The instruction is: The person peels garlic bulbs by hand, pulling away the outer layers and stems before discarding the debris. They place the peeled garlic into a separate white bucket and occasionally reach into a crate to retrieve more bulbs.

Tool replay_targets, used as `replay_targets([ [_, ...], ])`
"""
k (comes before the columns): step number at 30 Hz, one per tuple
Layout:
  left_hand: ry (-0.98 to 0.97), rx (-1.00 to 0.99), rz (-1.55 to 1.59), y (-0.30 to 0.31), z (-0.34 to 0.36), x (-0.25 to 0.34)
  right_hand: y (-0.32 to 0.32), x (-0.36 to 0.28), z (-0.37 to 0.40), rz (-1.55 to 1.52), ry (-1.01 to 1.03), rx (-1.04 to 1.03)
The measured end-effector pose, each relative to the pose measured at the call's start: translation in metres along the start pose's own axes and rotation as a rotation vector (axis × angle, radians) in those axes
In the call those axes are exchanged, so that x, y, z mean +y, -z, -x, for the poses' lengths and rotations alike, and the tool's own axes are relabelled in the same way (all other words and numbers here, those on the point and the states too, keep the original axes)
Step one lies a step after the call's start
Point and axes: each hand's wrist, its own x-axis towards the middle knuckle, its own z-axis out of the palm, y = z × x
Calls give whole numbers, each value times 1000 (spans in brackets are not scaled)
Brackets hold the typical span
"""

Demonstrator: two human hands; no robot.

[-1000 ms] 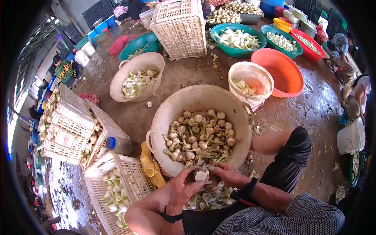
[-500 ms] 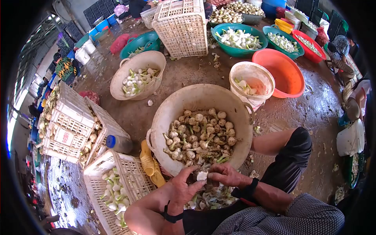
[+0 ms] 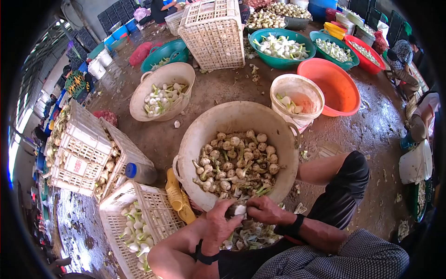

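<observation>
A garlic bulb [image 3: 239, 210], partly stripped to white with darker skin around it, sits between my two hands over the front rim of the big pale tub. My left hand [image 3: 222, 219] is closed round its left side. Against the bulb's right side, my right hand [image 3: 265, 210] has its fingers curled in a pinch; any bit of skin between them is hidden. The big pale tub [image 3: 193, 125] contains many unpeeled garlic bulbs [image 3: 232, 160] with short stems. Below my hands lies a heap of loose peelings [image 3: 253, 236].
Left of me stand a crate of peeled garlic [image 3: 155, 204], yellow shoes [image 3: 174, 193], a blue-capped jar [image 3: 143, 172] and stacked crates [image 3: 83, 144]. Ahead are a smaller pale tub [image 3: 137, 104], a white bucket [image 3: 297, 122] and an orange basin [image 3: 341, 100]. Other people sit farther off.
My right hand has shifted slightly left, nearer my left hand, and its fingers now cover more of the bulb's right side. The bulb stays in my left hand.
</observation>
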Motion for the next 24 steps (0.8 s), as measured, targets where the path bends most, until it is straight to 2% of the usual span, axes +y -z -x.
replay_targets([
  [4, 50, -34, 52, -4, -2, -1, -12, 16, -4, 23, -35, 81],
  [6, 78, -23, 74, -3, -1, -2, -12, 18, -3, -190, -96, 55],
  [9, 15, 27, 84, 0, -2, -7, -3, 6, -1, -295, -132, -9],
  [11, 125, 12, 209, 2, 0, -7, 4, -4, 1, -268, -126, -35],
  [14, 131, -1, 192, 4, 0, -7, 5, -3, 1, -235, -105, -59],
  [18, 132, -24, 143, 7, -1, -4, 6, 1, 0, -167, -9, -96],
  [21, 27, -22, 41, 4, -3, -5, 6, 2, -2, -53, 67, -50],
  [22, 41, -41, 60, 2, -3, -5, 4, 2, -3, -53, 67, -49],
  [24, 56, -61, 78, 0, -3, -6, -1, 4, -4, -84, -78, -10],
])
